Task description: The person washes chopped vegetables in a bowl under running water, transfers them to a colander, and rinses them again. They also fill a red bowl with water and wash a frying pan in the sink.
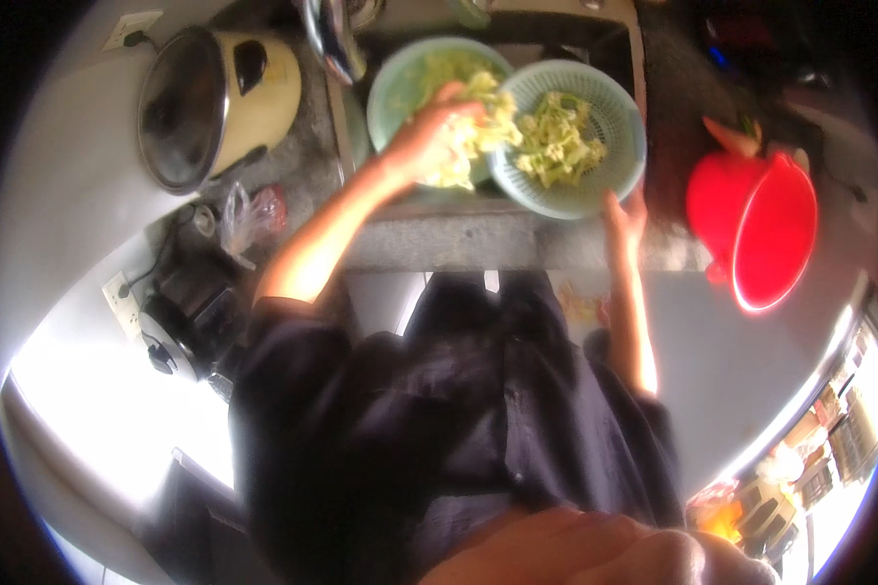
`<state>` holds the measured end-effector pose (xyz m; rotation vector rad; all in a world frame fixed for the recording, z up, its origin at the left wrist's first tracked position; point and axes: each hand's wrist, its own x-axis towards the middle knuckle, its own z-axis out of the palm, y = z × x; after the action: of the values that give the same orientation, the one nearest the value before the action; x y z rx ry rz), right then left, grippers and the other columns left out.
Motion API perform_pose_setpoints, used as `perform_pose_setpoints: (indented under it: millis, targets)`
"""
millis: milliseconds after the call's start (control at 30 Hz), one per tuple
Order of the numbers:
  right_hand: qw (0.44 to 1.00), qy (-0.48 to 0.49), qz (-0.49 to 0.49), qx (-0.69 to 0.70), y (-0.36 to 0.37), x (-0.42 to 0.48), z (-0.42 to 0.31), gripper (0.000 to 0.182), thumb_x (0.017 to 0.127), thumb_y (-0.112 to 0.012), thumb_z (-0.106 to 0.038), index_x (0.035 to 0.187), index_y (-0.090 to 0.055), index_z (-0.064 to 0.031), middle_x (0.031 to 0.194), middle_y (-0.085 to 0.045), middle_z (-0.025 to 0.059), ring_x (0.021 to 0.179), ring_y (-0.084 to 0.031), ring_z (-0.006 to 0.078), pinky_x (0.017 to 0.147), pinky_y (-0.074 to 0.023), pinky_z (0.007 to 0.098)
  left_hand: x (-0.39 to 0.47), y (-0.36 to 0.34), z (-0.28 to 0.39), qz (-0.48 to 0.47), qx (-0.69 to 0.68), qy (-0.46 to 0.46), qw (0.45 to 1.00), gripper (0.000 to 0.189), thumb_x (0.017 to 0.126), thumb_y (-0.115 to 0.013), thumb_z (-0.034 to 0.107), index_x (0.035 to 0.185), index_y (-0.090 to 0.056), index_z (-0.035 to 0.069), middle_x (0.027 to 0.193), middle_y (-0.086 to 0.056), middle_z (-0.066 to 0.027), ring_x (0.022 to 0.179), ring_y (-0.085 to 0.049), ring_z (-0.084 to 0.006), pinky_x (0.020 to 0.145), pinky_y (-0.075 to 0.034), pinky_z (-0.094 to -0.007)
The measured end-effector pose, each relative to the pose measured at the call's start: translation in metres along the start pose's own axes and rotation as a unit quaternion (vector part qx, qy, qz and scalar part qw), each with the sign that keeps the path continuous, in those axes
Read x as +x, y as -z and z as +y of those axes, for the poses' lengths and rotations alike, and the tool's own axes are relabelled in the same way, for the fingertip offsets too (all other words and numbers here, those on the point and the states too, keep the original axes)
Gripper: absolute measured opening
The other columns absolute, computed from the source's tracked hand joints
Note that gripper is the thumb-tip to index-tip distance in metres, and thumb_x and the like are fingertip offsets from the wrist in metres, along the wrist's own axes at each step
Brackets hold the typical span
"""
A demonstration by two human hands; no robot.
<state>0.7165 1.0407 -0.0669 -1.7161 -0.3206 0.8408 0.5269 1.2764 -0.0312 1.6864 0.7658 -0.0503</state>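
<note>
My left hand [433, 137] is closed around a bunch of pale florets [489, 121], which look like cauliflower. It hovers between a pale green basin [386, 99] and a light green plastic colander [622, 146]. More greenish pieces [450, 66] show blurred inside the basin. A heap of cut florets with green stems [560, 142] lies in the colander. With my right hand [625, 213] I grip the colander's near right rim. The colander overlaps the basin's right edge, and both are over the sink [607, 36].
A chrome faucet [329, 40] reaches over the sink's left side. Left of it stands a cream-coloured cooker [263, 102] with a dark lid. Plastic bags [252, 216] lie on the counter [446, 241]. At the right is a red plastic container [772, 227], with carrot-like vegetables [732, 137] behind it.
</note>
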Motion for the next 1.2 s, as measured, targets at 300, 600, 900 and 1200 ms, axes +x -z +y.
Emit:
perform_pose_setpoints:
  millis: [300, 600, 900, 1200]
  targets:
    - [0.996, -0.081, -0.012, 0.040, -0.007, -0.003, 0.017, 0.034, 0.081, -0.054, -0.003, 0.115, -0.050, 0.0015, 0.105, -0.057, 0.0065, 0.095, -0.052, 0.0141, 0.087, -0.0395, 0.0273, 0.022, -0.086, 0.047, -0.068, 0.191, -0.034, 0.979, 0.063, 0.072, -0.070, 0.017, 0.129, -0.043, 0.017, 0.145, -0.004, -0.0190, 0.133, -0.014, -0.0346, 0.109, -0.020, -0.0405]
    - [0.995, -0.085, 0.018, -0.042, 0.037, 0.000, -0.004, 0.042, 0.079, -0.058, -0.013, 0.117, -0.048, 0.0006, 0.100, -0.057, 0.0058, 0.077, -0.050, 0.0107, 0.064, -0.0410, 0.0246, 0.082, 0.037, -0.116, 0.200, 0.204, 0.140, 0.948, 0.058, 0.083, -0.052, 0.045, 0.123, -0.047, 0.004, 0.127, -0.045, -0.0165, 0.118, -0.043, -0.0277, 0.100, -0.033, -0.0366]
    - [0.988, -0.101, 0.077, 0.084, 0.063, -0.018, 0.008, 0.049, 0.079, -0.055, -0.009, 0.124, -0.040, 0.0025, 0.116, -0.050, 0.0121, 0.102, -0.050, 0.0206, 0.089, -0.0407, 0.0331, 0.152, -0.005, -0.140, -0.015, 0.212, 0.032, 0.977, 0.079, 0.069, -0.065, 0.056, 0.126, -0.044, 0.006, 0.125, -0.046, -0.0187, 0.117, -0.041, -0.0336, 0.099, -0.034, -0.0412]
    - [0.989, -0.123, 0.057, 0.056, 0.056, -0.021, 0.001, 0.049, 0.078, -0.051, -0.006, 0.124, -0.038, 0.0028, 0.117, -0.048, 0.0122, 0.104, -0.049, 0.0209, 0.089, -0.0409, 0.0331, 0.112, -0.068, -0.173, 0.011, 0.326, 0.005, 0.945, 0.084, 0.065, -0.068, 0.049, 0.134, -0.036, 0.014, 0.135, -0.033, -0.0228, 0.127, -0.025, -0.0402, 0.105, -0.024, -0.0462]
